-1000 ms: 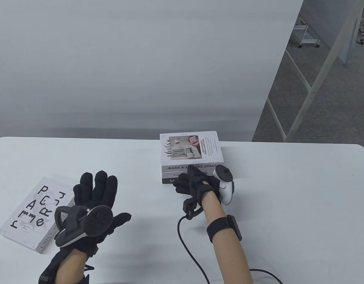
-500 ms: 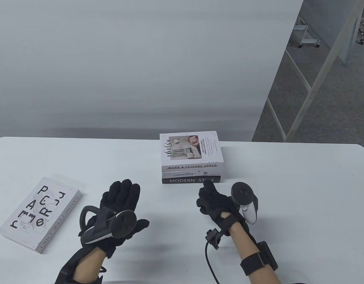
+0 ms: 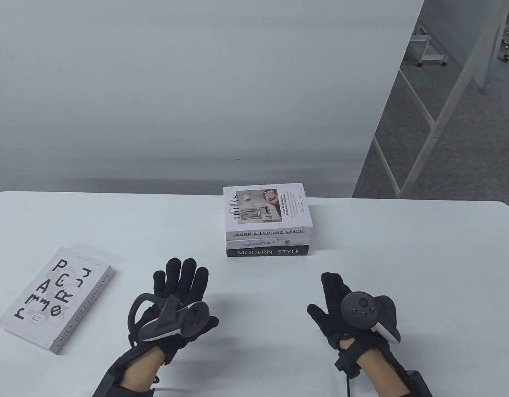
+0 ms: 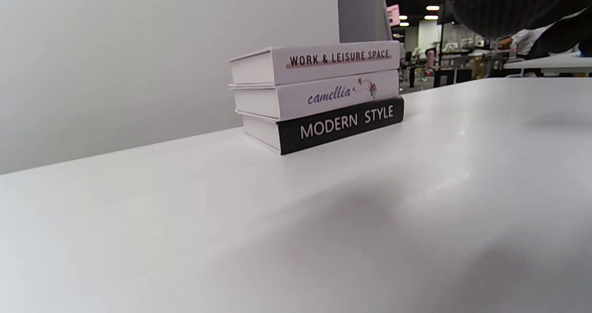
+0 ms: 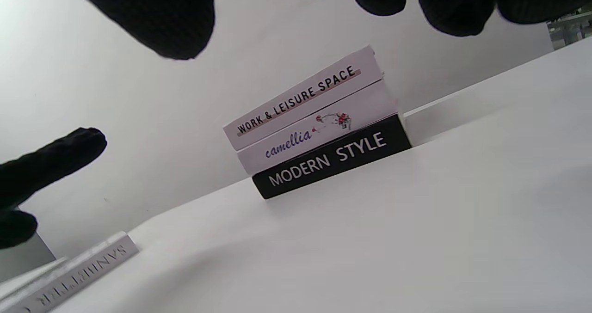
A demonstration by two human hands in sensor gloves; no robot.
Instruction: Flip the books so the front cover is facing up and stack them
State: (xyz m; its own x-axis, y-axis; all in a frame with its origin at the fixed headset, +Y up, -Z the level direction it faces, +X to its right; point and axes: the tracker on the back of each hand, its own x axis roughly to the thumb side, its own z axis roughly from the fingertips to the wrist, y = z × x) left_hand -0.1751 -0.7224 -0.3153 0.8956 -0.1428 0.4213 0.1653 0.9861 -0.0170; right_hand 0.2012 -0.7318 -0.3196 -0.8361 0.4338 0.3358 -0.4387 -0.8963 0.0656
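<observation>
A stack of three books (image 3: pixel 267 231) stands at the table's middle back: "WORK & LEISURE SPACE" on top (image 4: pixel 323 61), "camellia" (image 4: pixel 323 95) in the middle, black-spined "MODERN STYLE" (image 5: pixel 330 158) at the bottom. A fourth white book (image 3: pixel 56 297) with scattered black letters lies flat at the front left; its spine shows in the right wrist view (image 5: pixel 69 276). My left hand (image 3: pixel 176 289) hovers open and empty in front of the stack. My right hand (image 3: pixel 341 306) hovers open and empty to the stack's front right. Neither hand touches a book.
The white table (image 3: pixel 403 256) has a rounded right edge, beyond it grey carpet floor and a metal frame (image 3: pixel 428 120). A grey wall panel (image 3: pixel 196 103) rises behind the table. A black cable (image 3: pixel 347 384) hangs from my right wrist.
My right hand has let go of the stack's front and drawn back toward the front right, fingers spreading. My left hand has moved right, away from the lettered book. The books stay put.
</observation>
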